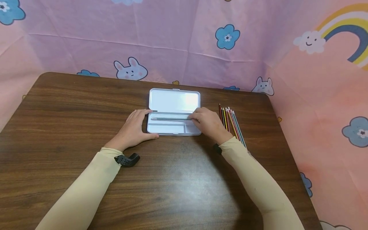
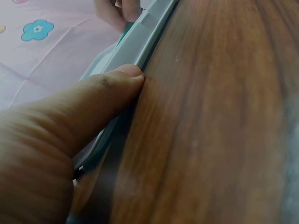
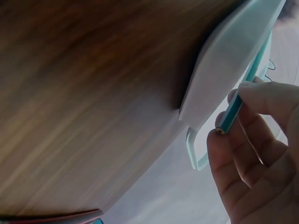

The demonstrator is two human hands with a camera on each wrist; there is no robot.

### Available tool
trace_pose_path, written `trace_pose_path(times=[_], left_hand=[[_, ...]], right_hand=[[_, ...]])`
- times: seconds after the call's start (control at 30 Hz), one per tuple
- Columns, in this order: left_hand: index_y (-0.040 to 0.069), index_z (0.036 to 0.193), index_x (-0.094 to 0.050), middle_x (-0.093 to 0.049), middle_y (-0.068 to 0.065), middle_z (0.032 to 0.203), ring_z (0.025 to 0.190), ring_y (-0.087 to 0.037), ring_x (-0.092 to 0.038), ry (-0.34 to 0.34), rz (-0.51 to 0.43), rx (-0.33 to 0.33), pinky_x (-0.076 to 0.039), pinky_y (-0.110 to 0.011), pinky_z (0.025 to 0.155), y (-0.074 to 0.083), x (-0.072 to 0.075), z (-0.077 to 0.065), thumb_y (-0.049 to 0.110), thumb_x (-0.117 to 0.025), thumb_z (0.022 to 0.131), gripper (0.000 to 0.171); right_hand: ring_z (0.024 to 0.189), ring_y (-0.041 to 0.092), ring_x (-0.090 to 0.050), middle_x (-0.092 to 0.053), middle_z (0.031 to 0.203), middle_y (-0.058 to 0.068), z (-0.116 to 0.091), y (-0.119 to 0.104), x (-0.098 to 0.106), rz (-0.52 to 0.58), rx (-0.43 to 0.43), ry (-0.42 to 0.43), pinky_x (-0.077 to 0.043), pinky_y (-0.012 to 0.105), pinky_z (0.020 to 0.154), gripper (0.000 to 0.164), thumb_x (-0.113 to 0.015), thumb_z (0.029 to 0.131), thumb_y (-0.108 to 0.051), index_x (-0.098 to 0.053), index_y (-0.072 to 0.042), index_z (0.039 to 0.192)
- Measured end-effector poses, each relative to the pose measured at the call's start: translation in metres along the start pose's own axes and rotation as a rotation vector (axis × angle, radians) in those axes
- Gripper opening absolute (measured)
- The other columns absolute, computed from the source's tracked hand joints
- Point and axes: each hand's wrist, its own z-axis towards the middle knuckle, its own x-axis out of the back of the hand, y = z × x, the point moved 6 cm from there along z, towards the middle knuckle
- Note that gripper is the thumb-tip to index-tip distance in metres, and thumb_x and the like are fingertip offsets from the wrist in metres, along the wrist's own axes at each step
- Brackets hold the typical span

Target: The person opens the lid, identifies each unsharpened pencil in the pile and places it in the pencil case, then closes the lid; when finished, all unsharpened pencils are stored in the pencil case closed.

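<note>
A white pencil case point(image 1: 174, 100) lies on the table with its lid folded back. My left hand point(image 1: 130, 129) holds the case's left end, the thumb at the front edge and the fingers toward the hinge side. Over the case's right end, my right hand point(image 1: 209, 123) pinches a teal pencil point(image 3: 232, 112) between thumb and fingers near its blunt end. In the head view that pencil lies lengthwise along the long rear compartment. A small dark piece shows by the hinge, near my left fingertips; its kind is unclear.
Several colored pencils point(image 1: 230, 119) lie in a loose bundle right of the case, partly behind my right forearm. The brown wooden table point(image 1: 161, 195) meets patterned cloth point(image 1: 172, 35) at its back and right side. Black wrist devices point(image 1: 127, 160) sit on both sleeves.
</note>
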Motion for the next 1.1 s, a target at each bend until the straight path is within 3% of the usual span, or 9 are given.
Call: trace_pose_path(times=[0.5,1.1], left_hand=[[0.008,0.156,-0.035,-0.04,-0.015,0.157,0.146,-0.033,-0.034,-0.005,0.006,0.005,-0.02,-0.058,0.124,-0.001,0.0,0.0,0.053,-0.087,0.079,0.104],[0.007,0.156,-0.035,-0.04,-0.016,0.156,0.147,-0.034,-0.034,-0.003,0.002,0.014,-0.022,-0.058,0.124,-0.002,0.0,0.0,0.054,-0.086,0.079,0.104]], right_hand=[[0.09,0.015,-0.069,-0.076,0.105,0.0,0.011,-0.006,-0.008,-0.002,0.002,-0.089,-0.059,0.035,0.074,0.018,-0.067,0.101,-0.011,-0.081,-0.016,0.11],[0.102,0.016,-0.07,-0.076,0.115,0.0,0.02,-0.001,-0.013,0.023,-0.093,-0.217,-0.059,0.039,0.082,0.018,-0.069,0.1,-0.013,-0.081,-0.018,0.112]])
